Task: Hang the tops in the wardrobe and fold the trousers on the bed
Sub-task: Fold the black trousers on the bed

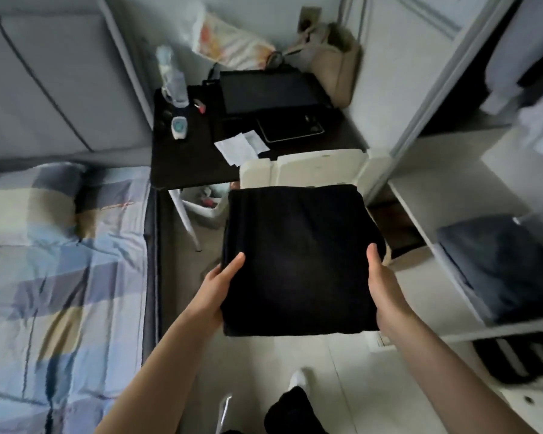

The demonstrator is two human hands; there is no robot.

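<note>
A pair of black trousers (pixel 298 261), folded into a flat square, is held in the air between the bed and the wardrobe. My left hand (pixel 221 285) grips its left edge, thumb on top and fingers hidden underneath. My right hand (pixel 380 280) grips the right edge the same way. The bed (pixel 60 261) with its blue and beige checked cover lies to the left. The open white wardrobe (pixel 445 189) stands to the right, with folded dark clothes (pixel 502 267) on a lower shelf.
A dark desk (pixel 185 151) ahead carries a laptop (pixel 270 89), a tablet (pixel 290 128), papers and a bottle. A white chair (pixel 304 170) stands just beyond the trousers. A black striped garment (pixel 521 358) lies on the lowest wardrobe shelf. My feet are on the pale tiled floor.
</note>
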